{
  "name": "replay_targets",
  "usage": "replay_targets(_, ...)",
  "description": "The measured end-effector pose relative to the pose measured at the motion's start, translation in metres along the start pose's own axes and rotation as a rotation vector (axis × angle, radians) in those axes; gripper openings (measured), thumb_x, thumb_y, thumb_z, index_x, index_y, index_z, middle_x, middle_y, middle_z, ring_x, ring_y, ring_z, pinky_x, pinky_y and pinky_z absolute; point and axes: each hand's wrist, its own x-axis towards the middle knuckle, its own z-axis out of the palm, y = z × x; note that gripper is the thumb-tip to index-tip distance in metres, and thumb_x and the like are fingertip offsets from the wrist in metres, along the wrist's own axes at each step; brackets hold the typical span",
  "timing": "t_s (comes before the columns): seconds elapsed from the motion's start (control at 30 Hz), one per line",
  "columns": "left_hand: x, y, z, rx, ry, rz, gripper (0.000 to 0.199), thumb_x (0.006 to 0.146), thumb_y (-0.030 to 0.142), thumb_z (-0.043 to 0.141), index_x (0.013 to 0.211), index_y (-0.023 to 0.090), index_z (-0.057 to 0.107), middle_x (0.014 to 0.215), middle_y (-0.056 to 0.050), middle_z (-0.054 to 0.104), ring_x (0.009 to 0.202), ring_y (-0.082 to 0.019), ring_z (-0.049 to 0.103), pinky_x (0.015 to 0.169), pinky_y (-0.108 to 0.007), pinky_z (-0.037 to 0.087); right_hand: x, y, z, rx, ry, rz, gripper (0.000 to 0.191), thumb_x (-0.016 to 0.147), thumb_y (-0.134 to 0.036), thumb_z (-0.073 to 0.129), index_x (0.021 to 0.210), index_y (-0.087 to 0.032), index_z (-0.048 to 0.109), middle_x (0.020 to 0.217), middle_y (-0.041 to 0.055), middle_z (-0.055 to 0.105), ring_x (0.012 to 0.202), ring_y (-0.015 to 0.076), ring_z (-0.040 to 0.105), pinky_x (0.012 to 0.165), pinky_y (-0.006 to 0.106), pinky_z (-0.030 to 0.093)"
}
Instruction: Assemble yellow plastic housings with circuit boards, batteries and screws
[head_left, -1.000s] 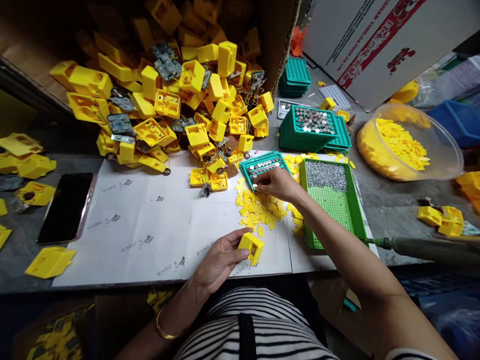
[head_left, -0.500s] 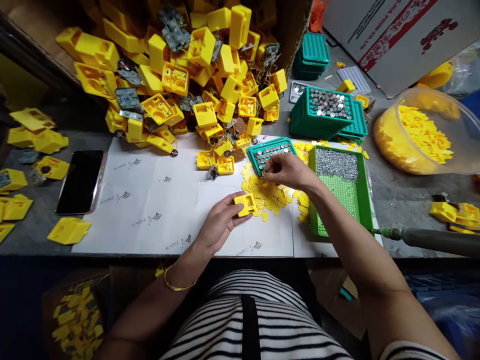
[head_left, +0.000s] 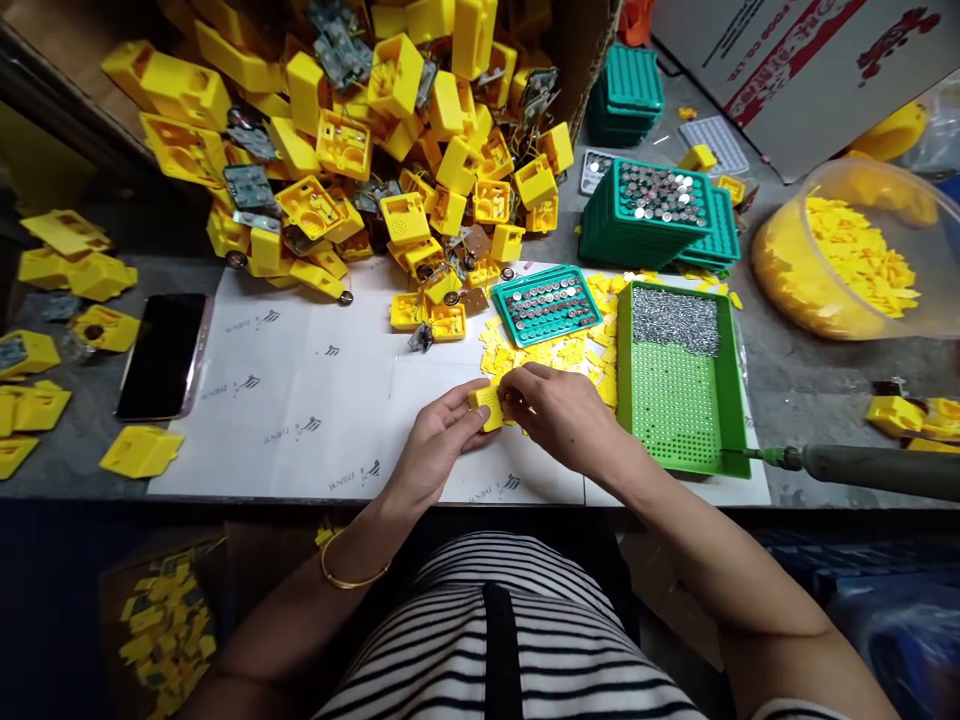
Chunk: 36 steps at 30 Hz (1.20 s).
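Note:
My left hand [head_left: 439, 440] is closed around a small yellow plastic case [head_left: 489, 408], its side with small holes facing up. My right hand [head_left: 559, 410] meets the case's right edge, fingertips pinched together. Whatever they hold is hidden behind the fingers. Just beyond, a teal tray [head_left: 551, 335] carries rows of silver button cells [head_left: 550, 297]. Loose flat yellow pieces [head_left: 577, 352] are spread beneath and around that tray.
A heap of yellow cases [head_left: 345, 145] with wires fills the back left. To the right stand a green basket [head_left: 679, 400] of small metal pieces, a screwdriver-like tool [head_left: 862, 468], stacked teal trays [head_left: 634, 235] and a clear tub [head_left: 825, 320]. A phone [head_left: 161, 355] lies left.
My right hand has come from the teal tray down and left to the yellow case. The left hand keeps hold of the case, now turned somewhat. The view has shifted slightly.

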Motion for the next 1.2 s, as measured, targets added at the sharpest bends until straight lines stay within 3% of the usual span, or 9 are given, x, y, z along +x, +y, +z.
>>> replay_targets(0.1,-0.002,-0.003,-0.001,0.031,-0.023,-0.019,0.050,0.073,0.025,0.075,0.120,0.013,0.062,0.100,-0.008,0.071,0.088,-0.017,0.068,0.084,-0.032,0.056,-0.003,0.001,-0.005,0.001,-0.033,-0.003,0.013,0.086,-0.014,0.056,0.085,-0.018,0.068,0.085,0.0047,0.068,0.067,0.0143,0.054,0.056,0.027,0.023)
replay_targets(0.33,-0.004,-0.005,-0.005,0.038,-0.106,-0.072,0.047,0.074,0.026,0.075,0.119,0.014,0.065,0.106,-0.009,0.071,0.087,-0.018,0.069,0.079,-0.030,0.058,-0.010,0.009,-0.007,0.310,-0.032,0.009,0.009,0.080,-0.012,0.061,0.081,-0.017,0.068,0.077,0.0012,0.069,0.068,0.0121,0.058,0.061,0.024,0.033)
replay_targets(0.47,0.000,-0.002,-0.008,-0.047,-0.131,-0.103,0.042,0.077,0.020,0.071,0.118,0.012,0.065,0.115,-0.011,0.069,0.093,-0.018,0.069,0.078,-0.027,0.059,0.002,0.023,-0.008,0.477,-0.049,-0.001,0.016,0.079,-0.016,0.064,0.095,-0.016,0.064,0.076,-0.0001,0.067,0.065,0.0111,0.057,0.061,0.023,0.037)
replay_targets(0.53,0.003,0.000,-0.009,-0.079,-0.121,-0.103,0.040,0.079,0.018,0.068,0.119,0.012,0.064,0.118,-0.011,0.068,0.096,-0.019,0.069,0.079,-0.026,0.059,0.016,0.037,-0.009,0.425,0.080,0.003,0.018,0.085,-0.021,0.059,0.101,-0.016,0.065,0.082,0.0024,0.067,0.070,0.0125,0.058,0.065,0.025,0.039)
replay_targets(0.63,0.005,0.003,-0.010,-0.092,-0.079,-0.099,0.038,0.081,0.015,0.065,0.119,0.012,0.064,0.118,-0.011,0.068,0.095,-0.017,0.069,0.081,-0.025,0.059,0.042,0.059,-0.009,0.121,0.306,0.108,0.025,0.093,-0.023,0.046,0.097,-0.018,0.070,0.091,0.0075,0.065,0.078,0.0168,0.056,0.068,0.030,0.036)
replay_targets(0.73,0.007,0.005,-0.010,-0.096,-0.052,-0.097,0.035,0.082,0.013,0.063,0.118,0.013,0.065,0.116,-0.009,0.069,0.094,-0.016,0.068,0.081,-0.024,0.060,0.061,0.071,-0.003,-0.071,0.259,0.166,0.030,0.094,-0.024,0.043,0.095,-0.020,0.072,0.095,0.0087,0.063,0.079,0.0190,0.055,0.062,0.031,0.032)
replay_targets(0.97,0.011,0.007,-0.010,-0.140,-0.041,-0.037,0.028,0.083,0.015,0.064,0.111,0.014,0.069,0.117,-0.008,0.068,0.100,-0.016,0.066,0.087,-0.026,0.058,0.073,0.073,0.001,-0.113,0.207,0.210,0.028,0.092,-0.020,0.044,0.094,-0.017,0.072,0.097,0.0111,0.063,0.077,0.0203,0.056,0.059,0.031,0.032)
replay_targets(1.03,0.012,0.007,-0.011,-0.141,-0.035,-0.017,0.030,0.083,0.017,0.065,0.112,0.015,0.068,0.117,-0.008,0.068,0.100,-0.017,0.066,0.088,-0.028,0.058,0.068,0.069,-0.002,-0.033,0.240,0.197,0.021,0.088,-0.019,0.051,0.091,-0.017,0.072,0.094,0.0098,0.065,0.077,0.0198,0.057,0.061,0.031,0.035)
replay_targets(1.2,0.014,0.007,-0.011,-0.118,-0.037,0.013,0.031,0.082,0.020,0.067,0.113,0.015,0.068,0.116,-0.009,0.068,0.097,-0.018,0.067,0.083,-0.027,0.058,0.029,0.040,0.003,0.533,0.322,-0.050,0.007,0.083,-0.022,0.065,0.084,-0.018,0.071,0.081,0.0020,0.069,0.073,0.0137,0.062,0.064,0.026,0.042)
